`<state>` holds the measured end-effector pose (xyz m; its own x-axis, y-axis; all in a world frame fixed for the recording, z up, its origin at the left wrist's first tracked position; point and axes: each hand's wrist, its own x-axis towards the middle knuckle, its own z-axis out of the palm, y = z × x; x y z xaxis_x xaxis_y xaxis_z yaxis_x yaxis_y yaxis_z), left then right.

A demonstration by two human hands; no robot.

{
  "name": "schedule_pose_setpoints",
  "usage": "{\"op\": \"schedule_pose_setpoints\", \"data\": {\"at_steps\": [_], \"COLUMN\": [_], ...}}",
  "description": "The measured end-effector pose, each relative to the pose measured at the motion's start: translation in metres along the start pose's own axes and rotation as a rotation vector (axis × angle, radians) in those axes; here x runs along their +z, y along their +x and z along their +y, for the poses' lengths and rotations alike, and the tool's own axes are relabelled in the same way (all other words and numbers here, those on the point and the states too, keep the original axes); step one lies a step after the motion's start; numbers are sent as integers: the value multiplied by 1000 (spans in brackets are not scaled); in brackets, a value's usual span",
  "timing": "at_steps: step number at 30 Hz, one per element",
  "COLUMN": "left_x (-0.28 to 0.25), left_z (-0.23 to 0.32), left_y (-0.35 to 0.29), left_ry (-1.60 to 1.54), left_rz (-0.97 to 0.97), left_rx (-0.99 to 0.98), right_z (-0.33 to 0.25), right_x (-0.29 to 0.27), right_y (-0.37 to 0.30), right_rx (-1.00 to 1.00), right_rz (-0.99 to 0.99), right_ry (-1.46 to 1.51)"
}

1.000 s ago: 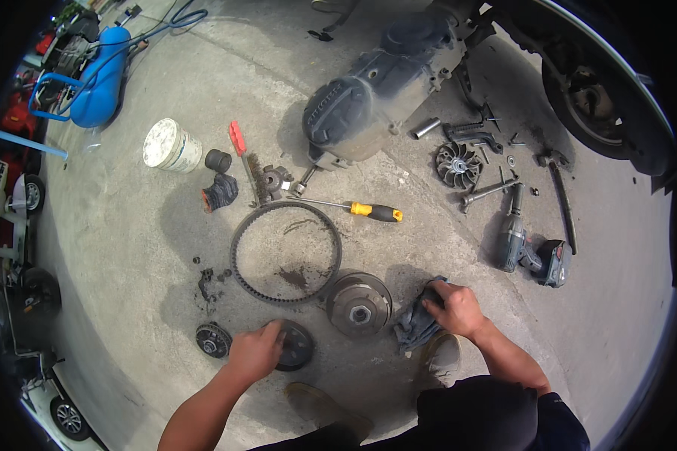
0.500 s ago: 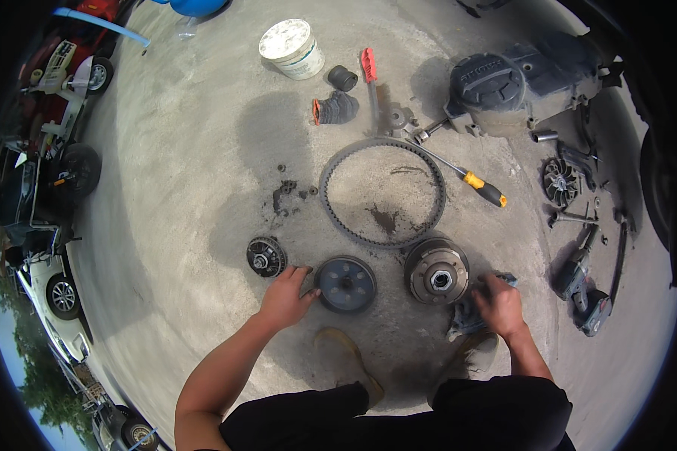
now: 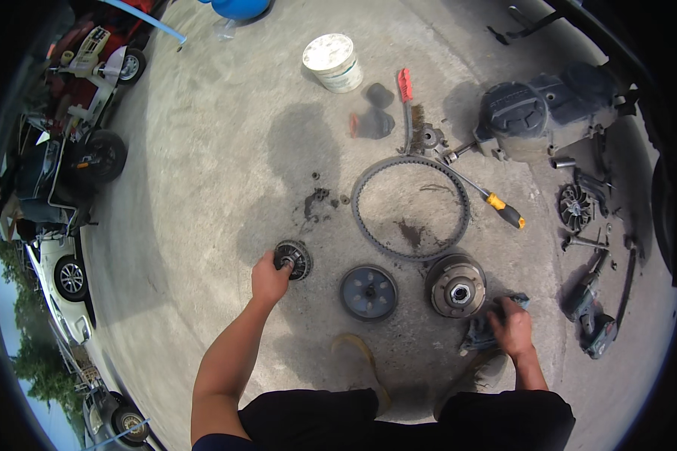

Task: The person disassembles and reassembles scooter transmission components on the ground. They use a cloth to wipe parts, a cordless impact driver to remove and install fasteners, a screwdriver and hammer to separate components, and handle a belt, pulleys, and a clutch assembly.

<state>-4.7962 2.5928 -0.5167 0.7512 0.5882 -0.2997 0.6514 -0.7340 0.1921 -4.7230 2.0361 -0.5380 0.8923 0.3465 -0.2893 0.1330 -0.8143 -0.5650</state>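
My left hand (image 3: 270,279) grips the near left edge of a small dark variator (image 3: 299,258) on the concrete, thumb over its face and fingers curled behind. To its right a flat round metal disc (image 3: 368,292) with several holes lies untouched. Further right sits a clutch assembly (image 3: 456,290) with a hex nut at its centre. My right hand (image 3: 513,328) is closed on a crumpled dark rag (image 3: 477,336) beside the clutch; some fingertips are hidden. Beyond the disc and clutch lies a toothed drive belt (image 3: 359,218) in a loop.
A screwdriver (image 3: 505,210), a red-handled wire brush (image 3: 406,94) and a white bucket (image 3: 333,68) lie or stand farther off. At right are an engine cover (image 3: 513,111), a fan wheel (image 3: 575,207) and a cordless power tool (image 3: 588,297). Parked vehicles line the left.
My left hand has left the disc's edge and moved left onto the variator, taking hold of it. The right hand stays at the rag. The whole view has shifted slightly.
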Motion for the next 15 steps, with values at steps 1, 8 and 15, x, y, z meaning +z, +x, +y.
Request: {"op": "schedule_pose_setpoints", "data": {"at_steps": [1, 8, 15], "left_x": [0, 10, 19], "left_z": [-4, 9, -7], "left_y": [0, -6, 3], "left_ry": [-8, 99, 60], "left_rz": [-32, -46, -15], "left_rx": [39, 72, 120], "right_z": [0, -5, -4], "right_x": [1, 1, -3], "right_y": [0, 2, -2], "right_rx": [-7, 34, 52], "right_rz": [4, -32, -53], "right_ry": [-4, -40, -72]}}
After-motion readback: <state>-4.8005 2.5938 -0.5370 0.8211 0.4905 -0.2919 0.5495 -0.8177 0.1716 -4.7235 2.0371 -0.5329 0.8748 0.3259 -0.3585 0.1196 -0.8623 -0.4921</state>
